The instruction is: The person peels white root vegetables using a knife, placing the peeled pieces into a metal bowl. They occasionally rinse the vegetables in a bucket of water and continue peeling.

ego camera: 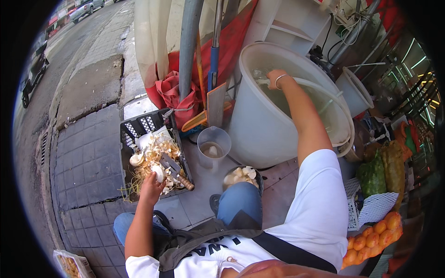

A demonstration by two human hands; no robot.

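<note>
My left hand [152, 189] holds a pale, peeled round piece [158, 173] above a black plastic crate [187, 170] full of peelings and stringy scraps. A broad-bladed knife with a wooden handle [186, 182] lies on the scraps beside that hand. My right hand [275, 78], a bracelet at its wrist, reaches into a large white tub of water [264, 132]; its fingertips are near a pale hose end [263, 81], and whether they grip it is unclear. Between crate and tub stands a clear plastic jug [213, 139] with cloudy liquid. A bowl of pale peeled pieces [240, 175] sits by my knee.
Behind the crate stand a grey metal pole [189, 52], a blue-and-silver pole [213, 62] and bundled red cloth [177, 90]. At right are a smaller white bucket [353, 92], a white basket [353, 208] and netted orange fruit [372, 241]. A bag [71, 264] lies at lower left.
</note>
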